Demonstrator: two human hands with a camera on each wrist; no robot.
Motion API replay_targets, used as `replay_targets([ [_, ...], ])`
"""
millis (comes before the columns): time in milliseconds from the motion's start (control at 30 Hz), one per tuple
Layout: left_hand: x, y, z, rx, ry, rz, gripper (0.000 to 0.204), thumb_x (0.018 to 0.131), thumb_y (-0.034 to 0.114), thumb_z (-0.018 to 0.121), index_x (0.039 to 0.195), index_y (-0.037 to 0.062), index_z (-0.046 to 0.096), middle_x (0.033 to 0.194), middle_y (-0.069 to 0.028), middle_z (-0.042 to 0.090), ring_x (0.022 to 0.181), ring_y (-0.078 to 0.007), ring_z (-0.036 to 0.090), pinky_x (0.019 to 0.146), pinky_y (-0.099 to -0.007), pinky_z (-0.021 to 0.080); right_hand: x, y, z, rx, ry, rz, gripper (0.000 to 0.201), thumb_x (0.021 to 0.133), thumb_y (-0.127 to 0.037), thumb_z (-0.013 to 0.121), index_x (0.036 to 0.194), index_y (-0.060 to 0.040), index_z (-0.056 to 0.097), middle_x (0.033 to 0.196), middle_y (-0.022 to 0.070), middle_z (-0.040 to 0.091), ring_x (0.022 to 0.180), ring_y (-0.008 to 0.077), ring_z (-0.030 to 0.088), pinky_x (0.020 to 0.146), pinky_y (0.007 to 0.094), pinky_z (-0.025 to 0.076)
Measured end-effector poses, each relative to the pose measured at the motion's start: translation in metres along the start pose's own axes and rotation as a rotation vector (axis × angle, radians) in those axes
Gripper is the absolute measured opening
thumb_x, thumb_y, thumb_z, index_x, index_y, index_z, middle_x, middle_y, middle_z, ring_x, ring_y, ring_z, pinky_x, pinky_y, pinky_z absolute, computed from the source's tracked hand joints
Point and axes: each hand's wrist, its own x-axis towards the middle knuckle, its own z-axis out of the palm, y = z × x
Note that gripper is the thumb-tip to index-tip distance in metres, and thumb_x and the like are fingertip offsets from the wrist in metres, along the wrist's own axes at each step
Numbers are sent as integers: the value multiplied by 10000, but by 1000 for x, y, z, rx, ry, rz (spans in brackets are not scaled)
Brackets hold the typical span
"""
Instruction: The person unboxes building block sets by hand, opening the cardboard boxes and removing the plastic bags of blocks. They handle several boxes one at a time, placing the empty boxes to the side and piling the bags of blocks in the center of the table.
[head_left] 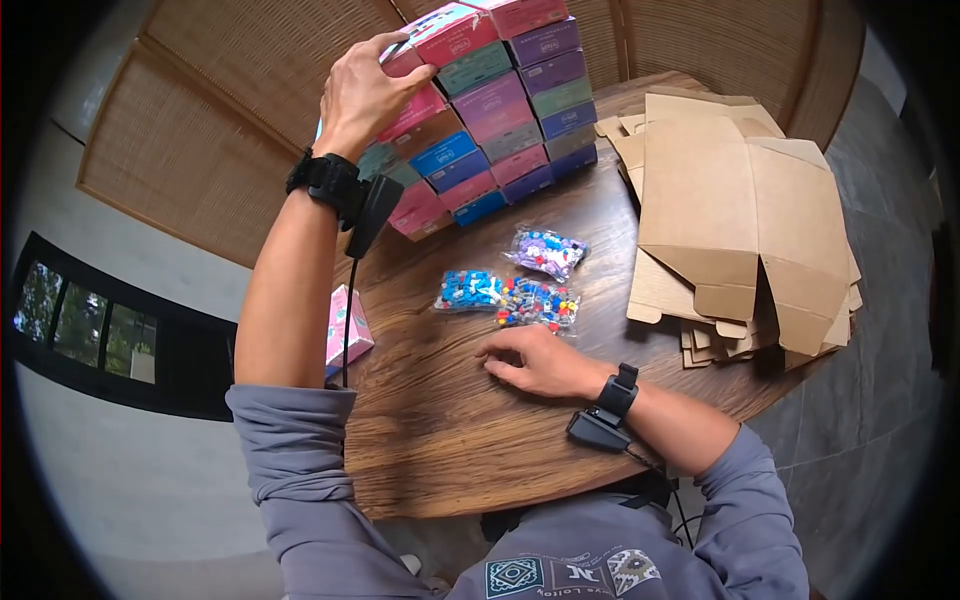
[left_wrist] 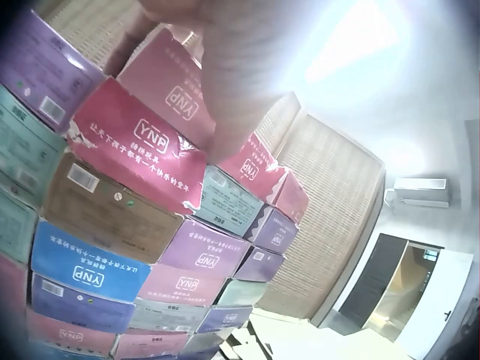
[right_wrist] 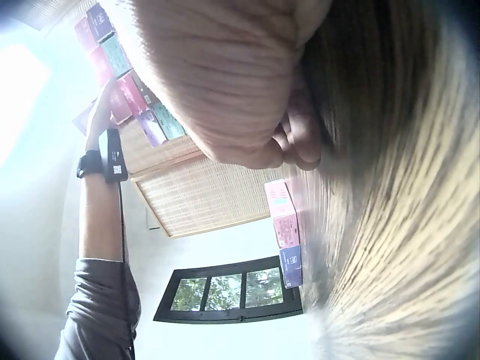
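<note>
My left hand (head_left: 362, 95) is at the upper left of a stack of colourful toy boxes (head_left: 490, 105), its fingers and thumb gripping a pink box (left_wrist: 161, 82) in the top row. Blur covers much of that hand in the left wrist view. My right hand (head_left: 543, 362) rests on the wooden table with loosely curled fingers and holds nothing. Just beyond it lie a clear bag of multicoloured bricks (head_left: 540, 303), a bag of blue and white bricks (head_left: 470, 290) and a bag of purple, blue and white bricks (head_left: 549, 252).
Flattened brown cardboard (head_left: 740, 210) is piled at the table's right edge. A pink box (head_left: 350, 330) stands at the left edge beside my left forearm. Behind the stack rises a woven folding screen (head_left: 190, 130). A cable (head_left: 350, 320) hangs from the left wrist camera.
</note>
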Motion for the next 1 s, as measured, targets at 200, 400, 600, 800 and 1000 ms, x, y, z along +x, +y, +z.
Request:
replay_targets([
  [200,0,3,2,-25,24,-29,624,719,434,715,1255,122,650,1143,-173,686,1061,-327,661,933,-432,519,0,-1,0,4,3,3,244,885,-133,642,1063,32,671,975,200,701,877,335,685,783,378,539],
  [400,0,10,-1,-29,59,-109,576,758,391,669,1255,102,637,1160,-176,679,1101,-308,646,947,-402,505,-1,-5,-4,-6,-38,44,249,899,-144,641,1092,12,666,1005,180,701,867,298,685,761,356,535],
  [600,-11,11,-28,-134,200,-226,531,745,375,623,1171,64,684,950,-150,711,908,-288,675,842,-400,525,-1,-1,-1,1,1,-1,238,888,-129,641,1062,30,672,979,194,701,864,326,685,764,372,538],
  [800,-68,-1,-73,-476,406,-153,394,849,244,545,1132,3,677,887,-69,660,814,-139,599,727,-290,493,-2,2,0,4,20,-12,285,880,-115,649,1123,33,632,912,194,697,802,310,686,735,365,540],
  [1000,-176,0,-84,-603,155,-140,438,885,310,480,1081,-56,620,1009,-123,647,968,-193,602,850,-333,475,-2,-1,4,203,33,97,546,882,-92,669,1370,-8,439,824,111,659,674,152,646,640,285,528],
])
